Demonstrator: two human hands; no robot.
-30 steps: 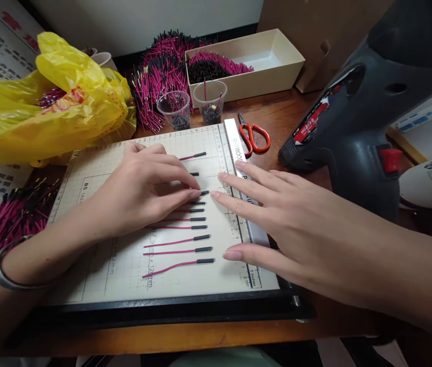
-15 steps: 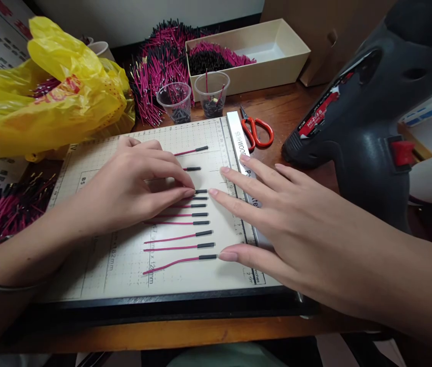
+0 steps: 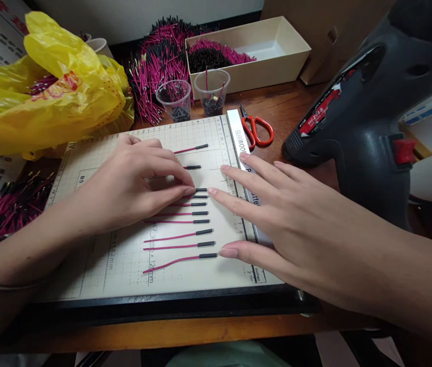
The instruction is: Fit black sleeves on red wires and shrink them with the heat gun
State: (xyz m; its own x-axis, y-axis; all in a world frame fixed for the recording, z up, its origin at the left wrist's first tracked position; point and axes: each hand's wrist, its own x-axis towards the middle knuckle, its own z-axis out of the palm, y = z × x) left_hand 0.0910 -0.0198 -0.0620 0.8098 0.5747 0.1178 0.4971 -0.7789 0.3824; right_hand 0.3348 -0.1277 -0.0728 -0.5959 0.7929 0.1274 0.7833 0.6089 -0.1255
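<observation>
Wire: lies on the board (image 3: 200, 283) at the left hand's (image 3: 139, 178) fingertips, its black sleeve (image 3: 202, 189) reaching right from them; long axis left to right, mostly hidden under that hand.
Left hand: nearer to the wire; thumb and index closed on it at the sleeve's left end, though pinch or press, I cannot tell.
Right hand: spread, holding nothing; index fingertip (image 3: 212, 191) just beside the sleeve's right end, contact unclear. Thumb tip (image 3: 228, 252) just beside the nearest sleeve.
Other wires (image 3: 173, 247): seven on the near side, two on the far side, sleeves to the right, roughly parallel.
Metal bar (image 3: 234, 127): along the board's right edge, partly under the right hand.
Scissors (image 3: 253, 130): far right, just beside the bar.
</observation>
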